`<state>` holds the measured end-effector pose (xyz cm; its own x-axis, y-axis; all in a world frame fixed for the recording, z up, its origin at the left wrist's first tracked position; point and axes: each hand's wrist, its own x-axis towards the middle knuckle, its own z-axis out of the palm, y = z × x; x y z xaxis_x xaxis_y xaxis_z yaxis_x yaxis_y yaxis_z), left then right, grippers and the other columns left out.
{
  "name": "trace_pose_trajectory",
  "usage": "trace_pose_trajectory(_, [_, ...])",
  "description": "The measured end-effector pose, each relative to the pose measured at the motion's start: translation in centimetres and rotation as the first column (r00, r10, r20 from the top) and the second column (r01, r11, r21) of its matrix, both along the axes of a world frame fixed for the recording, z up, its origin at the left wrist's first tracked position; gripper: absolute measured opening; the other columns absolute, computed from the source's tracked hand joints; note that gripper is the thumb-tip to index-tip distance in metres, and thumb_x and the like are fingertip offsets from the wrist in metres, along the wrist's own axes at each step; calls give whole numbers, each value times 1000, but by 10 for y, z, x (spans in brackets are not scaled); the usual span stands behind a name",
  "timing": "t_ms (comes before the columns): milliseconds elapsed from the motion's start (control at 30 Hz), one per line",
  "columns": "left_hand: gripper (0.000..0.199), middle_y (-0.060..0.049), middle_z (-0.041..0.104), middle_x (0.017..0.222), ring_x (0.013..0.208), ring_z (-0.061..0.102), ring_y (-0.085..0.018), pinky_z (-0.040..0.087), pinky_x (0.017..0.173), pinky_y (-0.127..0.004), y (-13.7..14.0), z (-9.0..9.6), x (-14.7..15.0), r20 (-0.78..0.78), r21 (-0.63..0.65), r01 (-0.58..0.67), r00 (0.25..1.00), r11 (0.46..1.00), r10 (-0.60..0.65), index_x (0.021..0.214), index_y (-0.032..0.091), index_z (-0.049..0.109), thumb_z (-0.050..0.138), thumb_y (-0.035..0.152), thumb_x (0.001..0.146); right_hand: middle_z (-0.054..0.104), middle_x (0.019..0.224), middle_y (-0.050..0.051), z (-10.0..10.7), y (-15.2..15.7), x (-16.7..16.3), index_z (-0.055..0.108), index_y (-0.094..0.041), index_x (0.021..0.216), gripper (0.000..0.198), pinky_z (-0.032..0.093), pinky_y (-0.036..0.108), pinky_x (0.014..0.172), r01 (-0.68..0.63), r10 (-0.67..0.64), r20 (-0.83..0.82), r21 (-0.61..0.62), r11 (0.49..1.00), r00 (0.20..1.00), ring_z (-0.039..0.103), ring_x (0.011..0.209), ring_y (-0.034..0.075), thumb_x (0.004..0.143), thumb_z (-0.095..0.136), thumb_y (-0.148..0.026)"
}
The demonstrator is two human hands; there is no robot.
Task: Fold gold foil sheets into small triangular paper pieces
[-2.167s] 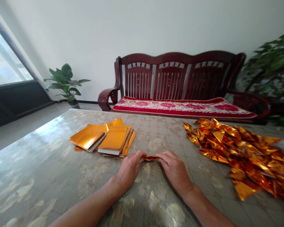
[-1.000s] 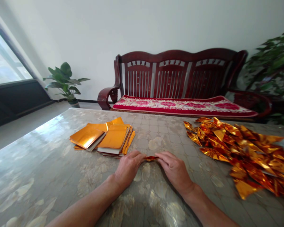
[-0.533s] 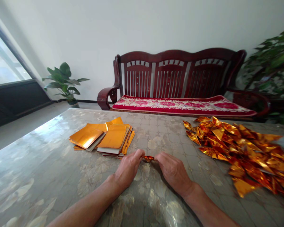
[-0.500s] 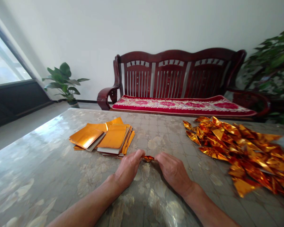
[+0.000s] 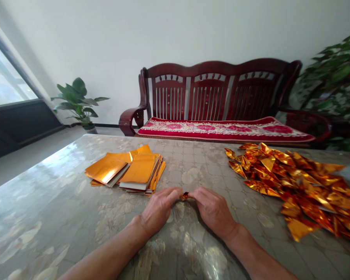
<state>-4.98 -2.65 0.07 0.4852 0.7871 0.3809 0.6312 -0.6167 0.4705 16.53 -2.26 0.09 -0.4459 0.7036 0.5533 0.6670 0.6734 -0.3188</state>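
Between my two hands is a small piece of folded gold foil paper (image 5: 184,196), mostly covered by the fingers. My left hand (image 5: 162,204) pinches its left end, and my right hand (image 5: 212,208) pinches its right end. Both hands are just above the middle of the table, close together. Stacks of flat gold foil paper sheets (image 5: 138,169) lie beyond my left hand. To the right spreads a heap of folded gold foil pieces (image 5: 306,186), pointed and shiny.
The table (image 5: 84,225) has a glossy patterned cover. Past its far edge stands a dark red wooden bench (image 5: 207,97) with a red floral cushion (image 5: 221,130). A potted plant (image 5: 81,101) is at the left, and a leafy plant (image 5: 335,85) at the right.
My left hand's fingers have shifted right, closer to my right hand. Less of the foil piece shows between them. The sheets and the heap lie as before.
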Motion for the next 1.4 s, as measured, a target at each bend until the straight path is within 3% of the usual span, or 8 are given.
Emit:
trace_pose_trajectory(267, [36,-5,64,127,114,62,-16,49,99,-27,1,0,0,-14,91,28,1000,995,-27,115,24,60,44,4,90,70,89,5,-2,1,1,69,-21,109,31,50,23,74,-12,13,-10,38,999,1000,65,83,15,94,44,-11])
trace_pose_trajectory(433, [22,-6,65,125,111,64,-17,51,96,-28,3,-1,3,-26,37,-25,999,999,26,109,22,64,48,16,96,70,88,5,-3,1,0,69,-23,111,31,51,24,73,-7,7,-7,34,999,1000,65,82,15,94,45,-12])
trace_pose_trajectory(633, [25,-2,67,120,108,64,-14,50,97,-27,5,0,5,-5,-48,32,999,998,-32,115,25,64,47,20,98,70,91,6,-5,2,-2,68,-23,114,33,53,26,76,-20,20,-4,6,1000,1000,66,84,16,94,45,-11])
trace_pose_trajectory(1167, [21,-2,71,105,96,66,-14,50,88,-25,3,0,3,37,-1,33,999,999,-33,109,23,64,48,18,97,71,103,7,-3,1,-5,70,-20,109,27,55,30,81,-113,116,-62,57,992,991,66,91,17,95,48,-12])
trace_pose_trajectory(1400, [13,-1,69,93,85,67,-14,50,77,-22,1,-3,6,63,-96,-88,994,992,94,108,22,55,48,20,97,73,102,6,-1,1,-6,71,-21,106,29,56,29,82,-116,124,-101,79,990,987,68,92,16,95,46,-12])
